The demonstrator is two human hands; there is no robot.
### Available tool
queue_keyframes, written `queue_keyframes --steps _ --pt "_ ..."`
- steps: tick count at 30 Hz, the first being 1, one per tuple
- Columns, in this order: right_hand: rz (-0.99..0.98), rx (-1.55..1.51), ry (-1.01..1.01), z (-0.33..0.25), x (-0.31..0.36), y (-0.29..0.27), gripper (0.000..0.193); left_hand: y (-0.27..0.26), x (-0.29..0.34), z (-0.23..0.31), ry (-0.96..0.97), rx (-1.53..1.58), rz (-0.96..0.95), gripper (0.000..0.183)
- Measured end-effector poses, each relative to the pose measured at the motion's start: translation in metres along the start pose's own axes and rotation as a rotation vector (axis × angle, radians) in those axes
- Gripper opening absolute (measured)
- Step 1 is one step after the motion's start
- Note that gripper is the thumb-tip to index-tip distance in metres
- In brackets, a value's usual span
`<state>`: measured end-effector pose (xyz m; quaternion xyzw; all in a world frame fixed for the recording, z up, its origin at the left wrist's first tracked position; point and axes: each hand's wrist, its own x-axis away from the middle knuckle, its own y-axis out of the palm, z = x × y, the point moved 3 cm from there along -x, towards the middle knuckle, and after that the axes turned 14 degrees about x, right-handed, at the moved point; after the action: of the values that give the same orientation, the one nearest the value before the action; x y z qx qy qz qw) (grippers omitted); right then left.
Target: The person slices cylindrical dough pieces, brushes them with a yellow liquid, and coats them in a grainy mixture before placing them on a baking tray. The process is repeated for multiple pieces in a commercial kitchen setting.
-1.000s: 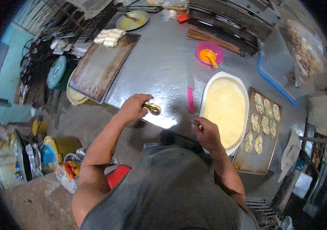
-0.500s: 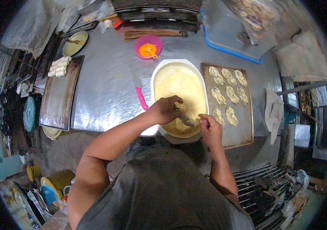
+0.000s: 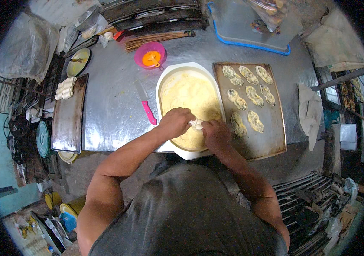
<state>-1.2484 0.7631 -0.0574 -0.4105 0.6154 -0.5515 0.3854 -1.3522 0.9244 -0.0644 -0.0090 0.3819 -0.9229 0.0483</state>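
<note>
A small piece of pale dough [image 3: 196, 123] is pinched between my two hands over a white oval basin [image 3: 186, 65]. Pale yellow crumbs [image 3: 190, 91] fill the basin. My left hand [image 3: 175, 123] is closed on the dough's left end, fingers curled. On the other end, my right hand [image 3: 217, 135] is closed too, its fingers partly hidden. Right of the basin lies a metal baking tray [image 3: 267, 134] with several flattened, twisted dough pieces [image 3: 255, 96] coated in dark flecks. A knife with a pink handle [image 3: 148, 112] rests left of the basin.
Behind the knife stands a pink bowl [image 3: 138, 55] with orange contents and an orange utensil. Sticks [image 3: 156, 39] lie beyond it. At left, white dough rolls [image 3: 65, 88] sit on another tray [image 3: 69, 123], near a yellowish plate [image 3: 77, 64]. A blue-rimmed clear bin [image 3: 250, 46] is at the back right.
My hands, apart over the basin before, have come together with the dough piece stretched between them. The right hand moved left from the basin's rim. The view has shifted slightly.
</note>
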Motion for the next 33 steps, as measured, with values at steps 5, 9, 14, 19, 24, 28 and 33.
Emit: queue_keyframes --steps 5,9,14,19,24,28,33 --pt "0.051 0.010 -0.139 0.005 0.018 -0.006 0.014 0.017 0.019 0.013 0.071 0.054 -0.037 0.018" --pt "0.050 0.102 -0.117 -0.012 0.017 -0.006 0.011 0.018 0.016 0.015 0.061 -0.033 -0.036 0.013" --pt "0.023 0.005 -0.085 -0.022 0.011 0.009 0.010 0.006 0.022 0.011 0.016 -0.168 -0.013 0.018" --pt "0.141 -0.200 -0.099 0.003 0.005 -0.007 0.015 -0.011 0.002 0.015 0.059 0.004 -0.080 0.015" --pt "0.085 -0.786 0.403 0.098 0.042 0.024 0.021 0.003 -0.071 0.036 -0.346 0.703 -0.204 0.026" --pt "0.182 -0.988 0.692 0.162 0.078 -0.024 0.028 0.058 -0.163 0.070 -0.286 0.697 -0.174 0.029" --pt "0.228 -0.884 0.930 0.244 0.102 -0.024 0.030 0.124 -0.264 0.107 0.026 0.323 -0.166 0.033"
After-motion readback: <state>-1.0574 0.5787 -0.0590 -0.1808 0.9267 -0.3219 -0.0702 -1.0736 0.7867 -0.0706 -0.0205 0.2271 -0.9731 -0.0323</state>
